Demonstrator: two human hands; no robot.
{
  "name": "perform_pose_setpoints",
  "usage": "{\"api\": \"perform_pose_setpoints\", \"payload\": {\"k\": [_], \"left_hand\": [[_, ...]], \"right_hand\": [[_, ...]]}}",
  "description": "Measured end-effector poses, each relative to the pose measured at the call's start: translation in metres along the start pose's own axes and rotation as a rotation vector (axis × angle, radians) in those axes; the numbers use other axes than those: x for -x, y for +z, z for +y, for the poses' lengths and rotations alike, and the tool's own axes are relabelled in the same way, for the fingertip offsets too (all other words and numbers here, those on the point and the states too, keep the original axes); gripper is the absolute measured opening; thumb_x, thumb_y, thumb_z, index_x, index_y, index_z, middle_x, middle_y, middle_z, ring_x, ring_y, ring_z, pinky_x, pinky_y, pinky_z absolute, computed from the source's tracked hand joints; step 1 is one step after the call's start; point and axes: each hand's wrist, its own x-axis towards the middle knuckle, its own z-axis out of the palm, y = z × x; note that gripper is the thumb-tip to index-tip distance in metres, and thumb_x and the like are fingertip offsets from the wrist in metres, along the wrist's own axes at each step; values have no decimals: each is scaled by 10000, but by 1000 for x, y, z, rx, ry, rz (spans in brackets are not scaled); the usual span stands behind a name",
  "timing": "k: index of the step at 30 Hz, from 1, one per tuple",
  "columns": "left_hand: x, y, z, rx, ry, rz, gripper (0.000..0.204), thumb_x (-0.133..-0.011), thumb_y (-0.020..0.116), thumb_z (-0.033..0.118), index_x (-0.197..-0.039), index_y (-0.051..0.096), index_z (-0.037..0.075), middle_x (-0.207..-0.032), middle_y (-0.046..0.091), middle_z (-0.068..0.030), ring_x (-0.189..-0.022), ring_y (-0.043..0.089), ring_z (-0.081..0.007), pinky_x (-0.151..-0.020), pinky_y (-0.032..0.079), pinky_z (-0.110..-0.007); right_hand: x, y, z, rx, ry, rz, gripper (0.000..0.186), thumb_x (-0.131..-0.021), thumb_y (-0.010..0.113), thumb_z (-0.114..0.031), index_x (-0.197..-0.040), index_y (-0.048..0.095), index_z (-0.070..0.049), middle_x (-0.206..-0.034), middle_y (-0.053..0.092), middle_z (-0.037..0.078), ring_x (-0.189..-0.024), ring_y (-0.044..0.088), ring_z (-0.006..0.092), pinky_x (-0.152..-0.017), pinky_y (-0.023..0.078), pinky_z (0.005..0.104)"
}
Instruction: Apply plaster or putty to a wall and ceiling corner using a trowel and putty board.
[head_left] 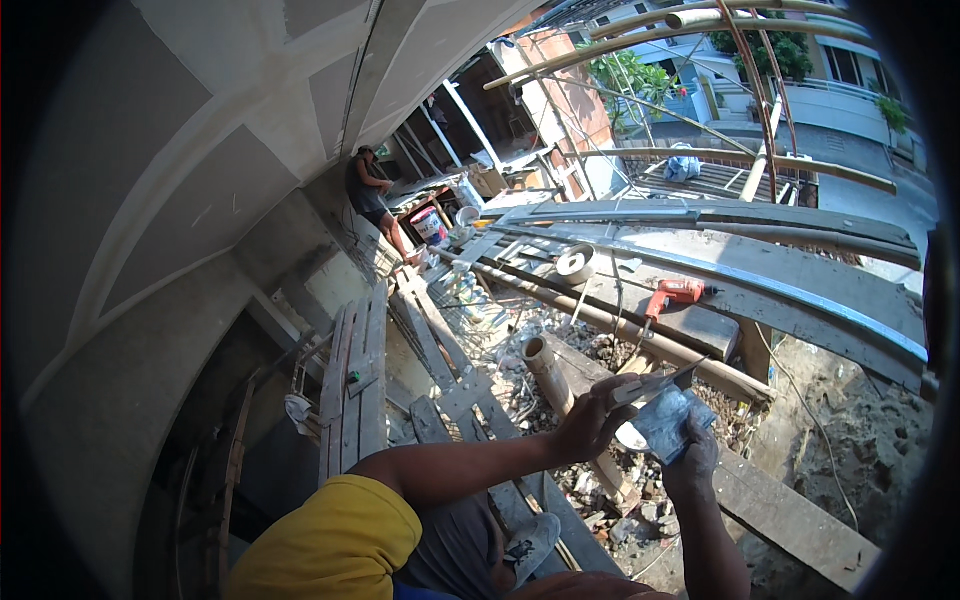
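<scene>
My left hand [592, 418] is closed around the handle end of a flat tool that looks like a putty knife [682, 376], its thin blade pointing right. Just below and to the right, my right hand [694, 458] grips a blue-grey flat plate [668, 422] with smears on its face. The knife lies close over the plate's upper edge; whether they touch I cannot tell. Both hands are raised above rubble [640, 515] and boards. A small white round thing [631, 436] shows partly behind the plate.
An orange power drill [678, 292] and a roll of white tape [575, 263] lie on planks beyond my hands. A cardboard-like tube [545, 368] stands over the rubble. Wooden planks [355, 385] run along the left. Another person [369, 195] stands farther back near a paint bucket [429, 226].
</scene>
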Motion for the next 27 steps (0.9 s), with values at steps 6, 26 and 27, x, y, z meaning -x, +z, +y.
{"api": "perform_pose_setpoints", "payload": {"k": [6, 26, 27], "left_hand": [[8, -2, -16, -165, 152, -123, 616, -810, 586, -33, -1327, 307, 154, -1209, 547, -217, -1105, 560, -385, -899, 482, -450], [11, -61, -23, -373, -512, -115, 552, -905, 544, 310, -1298, 354, -29, -875, 623, -278, -812, 615, -440, -725, 489, -502], [16, -62, -29, -345, -488, -126, 564, -906, 544, 319, -1295, 354, -44, -897, 619, -287, -838, 609, -450, -751, 483, -507]], "right_hand": [[29, 36, -49, -36, -207, -184, 400, -941, 464, -171, -1279, 403, 34, -1203, 547, 164, -1052, 580, 287, -914, 484, 428], [66, -109, -39, -67, -244, 134, 365, -837, 498, -102, -1179, 509, 27, -1136, 593, 128, -1055, 565, 268, -964, 420, 402], [73, -121, -35, -54, -222, 144, 365, -837, 498, -102, -1179, 509, 27, -1136, 593, 128, -1055, 565, 268, -964, 420, 402]]}}
